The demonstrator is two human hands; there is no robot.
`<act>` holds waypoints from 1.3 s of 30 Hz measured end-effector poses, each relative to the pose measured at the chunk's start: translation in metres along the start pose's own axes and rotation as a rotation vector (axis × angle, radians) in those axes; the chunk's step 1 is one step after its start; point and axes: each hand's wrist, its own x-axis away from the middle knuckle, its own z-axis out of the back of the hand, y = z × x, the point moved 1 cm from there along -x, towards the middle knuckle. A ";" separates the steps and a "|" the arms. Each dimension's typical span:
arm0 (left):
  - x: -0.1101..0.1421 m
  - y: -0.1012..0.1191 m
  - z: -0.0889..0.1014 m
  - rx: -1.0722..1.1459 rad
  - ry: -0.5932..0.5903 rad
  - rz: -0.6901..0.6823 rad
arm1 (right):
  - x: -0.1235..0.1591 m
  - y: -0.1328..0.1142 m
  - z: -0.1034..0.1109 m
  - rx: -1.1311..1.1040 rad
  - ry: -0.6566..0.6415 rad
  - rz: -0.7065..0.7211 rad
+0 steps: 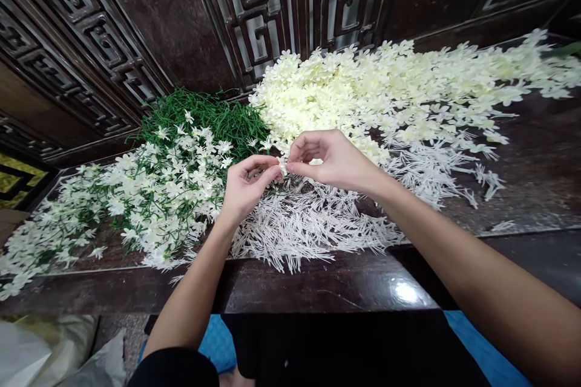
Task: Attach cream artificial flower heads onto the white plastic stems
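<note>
Between my two hands is a small white artificial flower [282, 165], pinched from both sides at the fingertips. My left hand [252, 180] is closed on its left side, and my right hand [324, 158] pinches it from the right. Fingers hide much of the flower. Just below the hands lies a heap of thin white stamen pieces [308, 227]. Behind them spreads a large pile of cream petals [327, 94]. To the left are green plastic stems [204, 112] and a pile of white flowers on green stems [167, 187].
Everything lies on a dark polished wooden bench [540, 151] with a raised front edge. Its carved lattice back [258, 18] rises behind the piles. A second cluster of white stamens [429, 166] lies to the right. Pale bags [59, 344] sit on the floor at lower left.
</note>
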 end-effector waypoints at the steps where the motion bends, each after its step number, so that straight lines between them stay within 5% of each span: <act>1: 0.000 0.000 0.000 0.001 -0.007 -0.004 | 0.000 0.000 0.000 0.003 0.005 0.001; 25: 0.000 0.000 0.002 0.025 0.033 0.008 | 0.000 -0.001 -0.002 -0.068 0.079 -0.052; 33: 0.000 0.002 0.000 0.007 0.026 0.006 | 0.000 0.001 -0.006 -0.034 -0.080 -0.078; 39: -0.002 0.001 0.002 0.206 0.021 0.102 | -0.001 0.002 -0.002 -0.060 0.000 -0.123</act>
